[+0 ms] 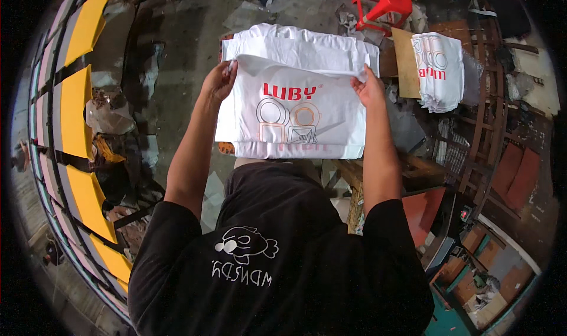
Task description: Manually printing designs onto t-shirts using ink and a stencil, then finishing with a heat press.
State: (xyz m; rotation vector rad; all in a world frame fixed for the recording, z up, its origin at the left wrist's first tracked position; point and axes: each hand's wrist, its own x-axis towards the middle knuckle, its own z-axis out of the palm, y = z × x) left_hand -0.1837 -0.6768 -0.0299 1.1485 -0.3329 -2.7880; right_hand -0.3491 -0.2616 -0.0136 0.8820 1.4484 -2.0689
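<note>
White printed cloth spanned between left hand and right hand; both were pinched closed on its upper corners.

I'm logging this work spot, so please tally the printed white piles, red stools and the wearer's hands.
Front pile and right pile: 2
Red stool: 1
Left hand and right hand: 2
Total: 5
</note>
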